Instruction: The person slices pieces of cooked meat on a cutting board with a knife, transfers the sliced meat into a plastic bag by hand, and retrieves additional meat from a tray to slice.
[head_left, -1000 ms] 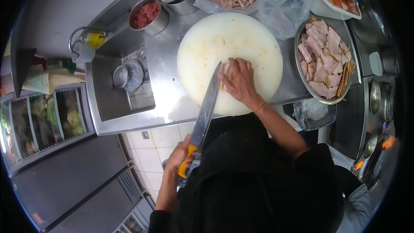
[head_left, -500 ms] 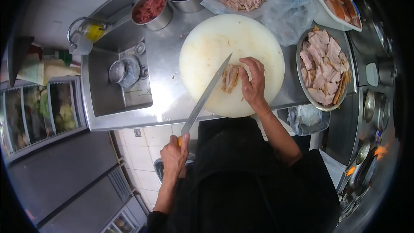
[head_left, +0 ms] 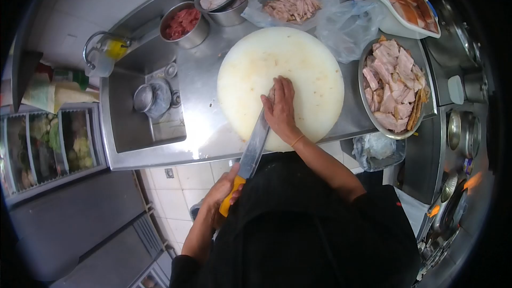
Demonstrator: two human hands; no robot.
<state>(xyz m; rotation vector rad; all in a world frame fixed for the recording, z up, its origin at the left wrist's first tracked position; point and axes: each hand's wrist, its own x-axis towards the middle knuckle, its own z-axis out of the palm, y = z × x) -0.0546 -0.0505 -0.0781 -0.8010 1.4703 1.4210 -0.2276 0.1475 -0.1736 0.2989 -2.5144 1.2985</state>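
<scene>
The person wears a plain black cloth garment (head_left: 314, 229), which covers the front of the body and shows some soft folds. The black left sleeve (head_left: 184, 271) and the black right sleeve (head_left: 378, 210) leave both forearms bare. The left hand (head_left: 224, 188) and the right hand (head_left: 281, 109) are without gloves, and a thin orange-yellow band (head_left: 297, 140) circles the right wrist.

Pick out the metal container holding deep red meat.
The small pot nearest the sink; the neighbouring pot and the large bowl hold paler meat.
</scene>
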